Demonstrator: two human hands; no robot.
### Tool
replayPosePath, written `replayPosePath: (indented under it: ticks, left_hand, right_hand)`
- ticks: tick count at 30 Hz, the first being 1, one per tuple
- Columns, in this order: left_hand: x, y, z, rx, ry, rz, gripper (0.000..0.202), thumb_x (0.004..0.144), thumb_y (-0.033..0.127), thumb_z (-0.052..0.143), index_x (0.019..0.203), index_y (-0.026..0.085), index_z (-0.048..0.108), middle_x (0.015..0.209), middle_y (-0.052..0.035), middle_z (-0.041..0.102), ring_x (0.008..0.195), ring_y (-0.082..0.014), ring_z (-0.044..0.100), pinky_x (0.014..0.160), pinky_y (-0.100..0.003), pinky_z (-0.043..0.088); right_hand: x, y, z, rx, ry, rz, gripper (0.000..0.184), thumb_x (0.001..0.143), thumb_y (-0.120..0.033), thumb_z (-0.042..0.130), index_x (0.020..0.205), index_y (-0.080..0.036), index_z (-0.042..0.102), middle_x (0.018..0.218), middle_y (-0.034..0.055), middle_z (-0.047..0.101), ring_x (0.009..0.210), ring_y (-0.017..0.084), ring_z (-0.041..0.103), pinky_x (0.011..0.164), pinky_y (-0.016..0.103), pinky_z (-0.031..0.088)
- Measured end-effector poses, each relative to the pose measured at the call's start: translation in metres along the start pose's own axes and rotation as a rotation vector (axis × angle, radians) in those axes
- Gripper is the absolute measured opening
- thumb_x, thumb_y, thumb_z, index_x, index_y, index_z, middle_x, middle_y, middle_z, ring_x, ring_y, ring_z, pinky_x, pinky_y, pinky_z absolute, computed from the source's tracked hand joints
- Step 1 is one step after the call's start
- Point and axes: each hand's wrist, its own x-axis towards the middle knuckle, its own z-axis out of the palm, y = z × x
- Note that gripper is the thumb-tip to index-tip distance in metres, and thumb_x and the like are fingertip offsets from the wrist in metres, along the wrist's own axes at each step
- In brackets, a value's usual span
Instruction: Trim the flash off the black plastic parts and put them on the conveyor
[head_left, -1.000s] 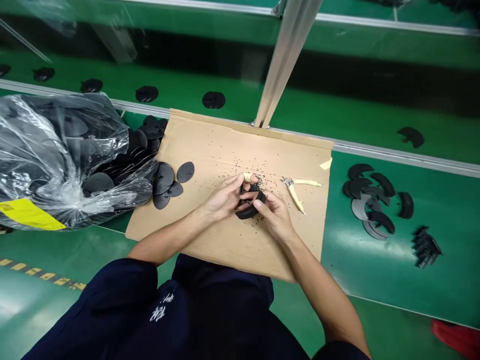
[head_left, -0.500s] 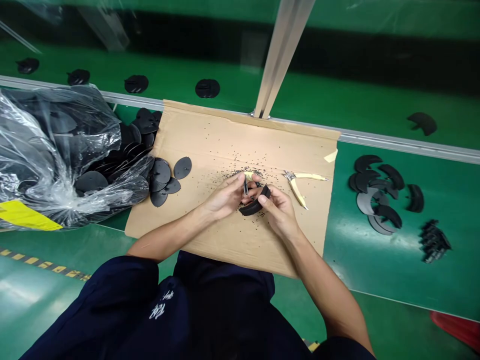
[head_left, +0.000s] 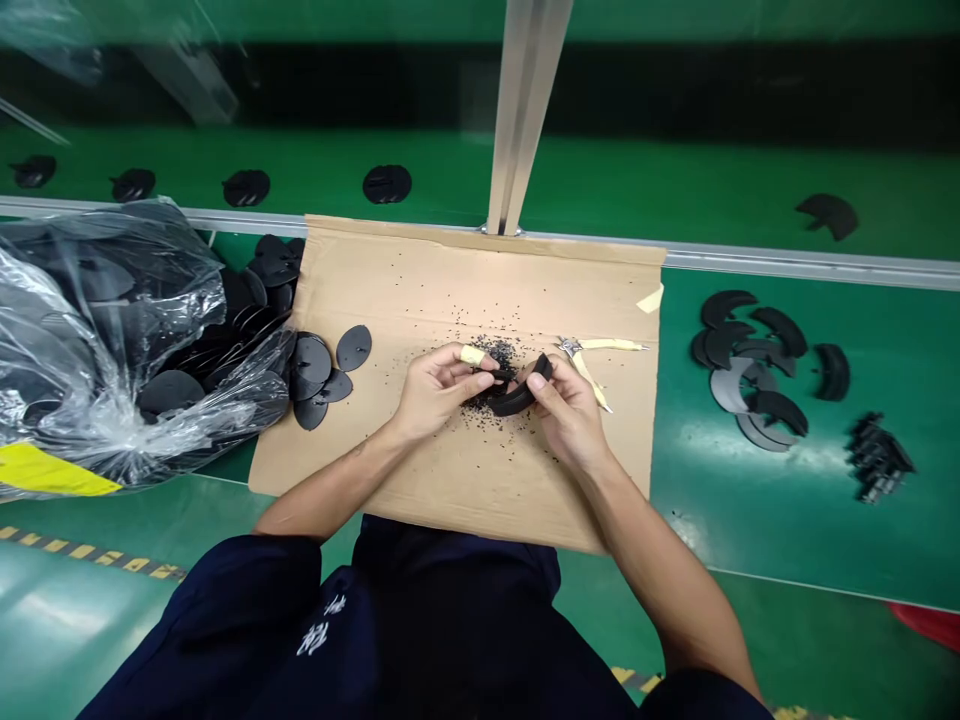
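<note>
Between the thumb and fingers of my right hand (head_left: pixel 570 410) is a curved black plastic piece (head_left: pixel 517 400), shaped like an arc. My left hand (head_left: pixel 442 390) is closed in a pinch on a small dark part (head_left: pixel 487 379), held close to the arc's left end; whether the two touch I cannot tell. Yellowish tape (head_left: pixel 472 355) wraps a finger of that hand. Beneath both hands, tiny black bits (head_left: pixel 495 350) lie scattered over a cardboard sheet (head_left: pixel 420 480). Just beyond my right hand rest cutting pliers (head_left: pixel 592 370) with pale yellow handles, their jaws pointing left.
Left stands a clear plastic bag (head_left: pixel 97 330) of black discs, with several loose discs (head_left: pixel 311 365) beside it. Arc-shaped pieces (head_left: pixel 750 360) and a pile of small black parts (head_left: pixel 879 458) lie right. A metal post (head_left: pixel 525 120) rises behind the cardboard; more discs (head_left: pixel 387 184) lie beyond the rail.
My left hand has turned, bringing its taped finger and the small part lower, toward the arc piece. My right hand still holds the arc. The whole view has shifted slightly.
</note>
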Motion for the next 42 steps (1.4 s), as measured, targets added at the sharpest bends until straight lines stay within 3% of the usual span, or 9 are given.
replayPosePath:
  ticks: [5, 8, 12, 18, 25, 31, 36, 42]
  left_hand:
    - [-0.007, -0.006, 0.000, 0.231, -0.170, 0.003, 0.021, 0.095, 0.032, 0.070, 0.111, 0.019, 0.073, 0.098, -0.0039, 0.070, 0.087, -0.0126, 0.068, 0.075, -0.025, 0.059]
    - [-0.008, -0.005, -0.001, 0.369, -0.280, -0.034, 0.018, 0.103, 0.029, 0.056, 0.109, 0.018, 0.068, 0.095, -0.0037, 0.068, 0.085, -0.0131, 0.063, 0.077, -0.027, 0.054]
    - [-0.006, 0.001, -0.003, 0.370, -0.342, -0.040, 0.026, 0.108, 0.040, 0.045, 0.110, 0.019, 0.060, 0.095, -0.0037, 0.066, 0.086, -0.0149, 0.061, 0.080, -0.028, 0.051]
    - [-0.011, 0.004, -0.003, 0.355, -0.313, -0.096, 0.034, 0.107, 0.053, 0.041, 0.111, 0.020, 0.051, 0.100, -0.0046, 0.060, 0.087, -0.0158, 0.058, 0.080, -0.030, 0.049]
    - [-0.008, 0.008, -0.002, 0.344, -0.329, -0.091, 0.040, 0.106, 0.057, 0.040, 0.100, 0.020, 0.053, 0.083, -0.0004, 0.055, 0.072, -0.0134, 0.051, 0.069, -0.027, 0.044]
    - [-0.009, 0.008, -0.003, 0.422, -0.255, -0.065, 0.039, 0.107, 0.056, 0.040, 0.109, 0.020, 0.053, 0.095, -0.0032, 0.063, 0.079, -0.0141, 0.057, 0.074, -0.027, 0.046]
    - [-0.009, 0.007, -0.002, 0.491, -0.292, 0.005, 0.044, 0.107, 0.057, 0.037, 0.096, 0.019, 0.055, 0.080, -0.0008, 0.060, 0.070, -0.0136, 0.054, 0.067, -0.026, 0.043]
    - [-0.009, 0.008, -0.001, 0.498, -0.337, 0.051, 0.041, 0.109, 0.051, 0.035, 0.112, 0.018, 0.059, 0.080, -0.0013, 0.065, 0.069, -0.0139, 0.058, 0.067, -0.027, 0.045]
  right_hand:
    - [0.000, 0.001, 0.000, -0.056, -0.015, -0.038, 0.038, 0.082, -0.058, 0.079, 0.083, -0.024, 0.064, 0.079, -0.0024, 0.063, 0.077, 0.015, 0.063, 0.075, 0.031, 0.056]
    - [-0.002, 0.001, -0.001, -0.096, -0.013, -0.044, 0.039, 0.083, -0.060, 0.076, 0.085, -0.023, 0.062, 0.079, -0.0023, 0.063, 0.073, 0.014, 0.063, 0.069, 0.030, 0.055]
    - [-0.005, -0.002, 0.000, -0.075, -0.043, -0.024, 0.038, 0.086, -0.059, 0.074, 0.087, -0.025, 0.057, 0.073, -0.0039, 0.064, 0.054, 0.013, 0.061, 0.052, 0.029, 0.053]
    - [-0.005, -0.006, 0.000, -0.115, -0.079, -0.011, 0.038, 0.090, -0.060, 0.070, 0.090, -0.026, 0.053, 0.059, -0.0070, 0.061, 0.044, 0.012, 0.060, 0.044, 0.026, 0.050]
    - [-0.003, -0.001, -0.004, -0.025, -0.096, 0.102, 0.040, 0.091, -0.062, 0.065, 0.098, -0.028, 0.046, 0.085, -0.0040, 0.069, 0.055, 0.012, 0.072, 0.051, 0.026, 0.061]
    - [-0.003, -0.005, -0.003, -0.053, -0.126, 0.075, 0.040, 0.083, -0.051, 0.081, 0.103, -0.026, 0.056, 0.100, -0.0006, 0.073, 0.066, 0.014, 0.075, 0.067, 0.031, 0.067]
    - [-0.004, -0.006, -0.002, -0.120, -0.134, 0.061, 0.038, 0.079, -0.052, 0.084, 0.091, -0.022, 0.063, 0.076, -0.0035, 0.069, 0.059, 0.012, 0.069, 0.060, 0.028, 0.063]
    - [-0.006, -0.006, 0.001, -0.125, -0.113, 0.036, 0.041, 0.084, -0.057, 0.077, 0.092, -0.023, 0.057, 0.067, -0.0075, 0.062, 0.045, 0.009, 0.063, 0.043, 0.021, 0.051]
